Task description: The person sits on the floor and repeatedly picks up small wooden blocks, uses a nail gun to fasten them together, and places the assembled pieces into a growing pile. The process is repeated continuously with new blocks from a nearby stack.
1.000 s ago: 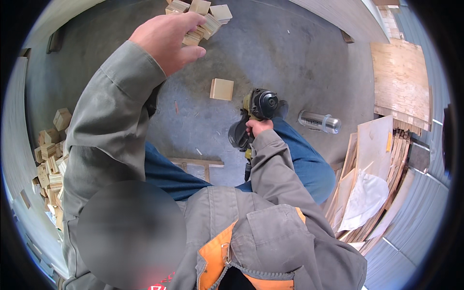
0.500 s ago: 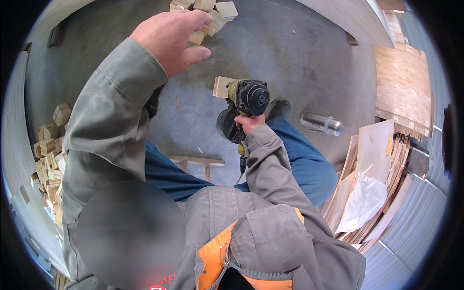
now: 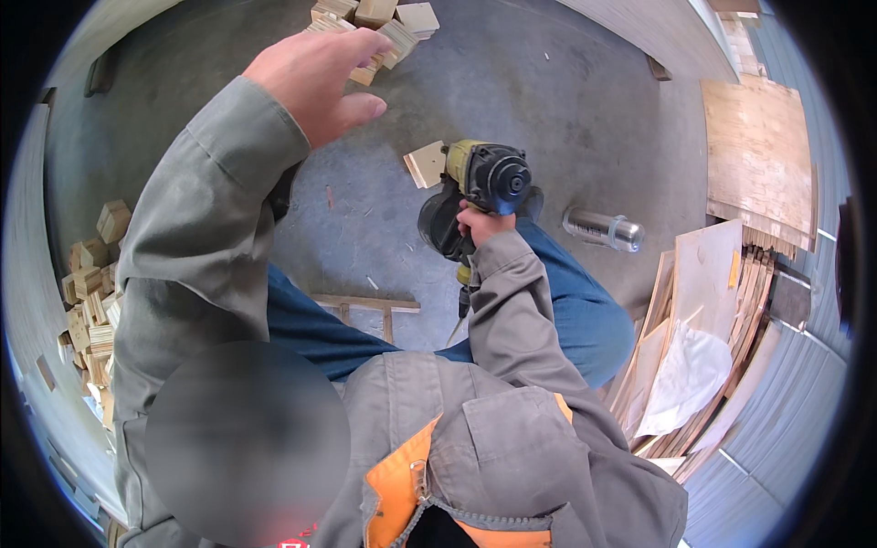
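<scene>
My right hand [image 3: 482, 225] is wrapped around the grip of a yellow-green and black nail gun [image 3: 493, 175] with a round magazine, held in front of my knees. A hose or fitting hangs from the base of its handle. Just left of its head, partly hidden by it, is a pale wooden block [image 3: 424, 165]. Farther off at the upper left, my left hand [image 3: 315, 84] reaches out empty, thumb and fingers apart. Its fingertips overlap the edge of a pile of wooden blocks [image 3: 398, 42]; whether they touch is unclear.
More wood blocks [image 3: 89, 281] are heaped at the left. A steel flask [image 3: 603, 228] lies on the floor right of my knee. Stacked plywood sheets [image 3: 758, 155] and thin boards with a white cloth [image 3: 687, 379] stand at the right. A wooden frame piece [image 3: 370, 301] lies between my legs.
The nail gun has shifted slightly right and tilted, showing more of the wooden block, which now sits at a different angle. My left hand has moved a little left in view, still spread.
</scene>
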Action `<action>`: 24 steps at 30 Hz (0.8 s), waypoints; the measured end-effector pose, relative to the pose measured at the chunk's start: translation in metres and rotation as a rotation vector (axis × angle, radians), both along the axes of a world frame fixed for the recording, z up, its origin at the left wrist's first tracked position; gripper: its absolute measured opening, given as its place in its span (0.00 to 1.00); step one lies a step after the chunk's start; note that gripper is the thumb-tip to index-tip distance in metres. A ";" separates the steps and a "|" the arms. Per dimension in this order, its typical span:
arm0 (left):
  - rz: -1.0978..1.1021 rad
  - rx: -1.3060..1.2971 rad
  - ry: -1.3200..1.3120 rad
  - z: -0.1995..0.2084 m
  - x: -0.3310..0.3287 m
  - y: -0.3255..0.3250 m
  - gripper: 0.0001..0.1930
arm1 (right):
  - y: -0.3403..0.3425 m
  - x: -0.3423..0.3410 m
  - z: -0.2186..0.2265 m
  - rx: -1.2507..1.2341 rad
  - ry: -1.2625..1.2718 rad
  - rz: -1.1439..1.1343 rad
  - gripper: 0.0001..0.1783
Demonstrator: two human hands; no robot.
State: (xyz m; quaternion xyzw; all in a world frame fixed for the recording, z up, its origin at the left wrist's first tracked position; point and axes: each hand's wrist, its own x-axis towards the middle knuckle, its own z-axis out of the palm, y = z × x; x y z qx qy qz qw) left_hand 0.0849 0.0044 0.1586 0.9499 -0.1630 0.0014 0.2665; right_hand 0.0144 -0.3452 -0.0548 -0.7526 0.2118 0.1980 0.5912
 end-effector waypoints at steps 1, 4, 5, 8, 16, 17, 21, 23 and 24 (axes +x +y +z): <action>-0.002 0.009 0.015 0.001 0.000 -0.001 0.29 | -0.003 -0.003 0.007 0.007 0.015 -0.041 0.12; 0.006 0.019 0.065 0.001 0.001 -0.003 0.29 | -0.012 -0.009 0.004 -0.083 0.121 -0.090 0.10; 0.011 0.021 0.084 0.001 0.002 -0.003 0.29 | -0.016 -0.011 0.002 -0.139 0.176 -0.084 0.08; -0.004 0.041 0.080 -0.001 0.005 -0.008 0.29 | -0.027 -0.014 -0.010 -0.269 0.325 -0.060 0.07; -0.069 0.080 0.140 -0.006 0.017 -0.026 0.27 | -0.047 -0.041 -0.049 -0.341 0.613 -0.159 0.10; -0.080 0.087 0.155 -0.008 0.018 -0.030 0.27 | -0.049 -0.040 -0.052 -0.357 0.631 -0.119 0.10; -0.095 0.125 0.221 -0.013 0.019 -0.044 0.27 | -0.055 -0.033 -0.052 -0.375 0.676 -0.038 0.13; -0.108 0.141 0.254 -0.022 0.021 -0.048 0.28 | -0.057 -0.026 -0.045 -0.364 0.697 0.008 0.14; -0.110 0.146 0.282 -0.028 0.022 -0.050 0.28 | -0.059 -0.025 -0.043 -0.361 0.698 0.004 0.14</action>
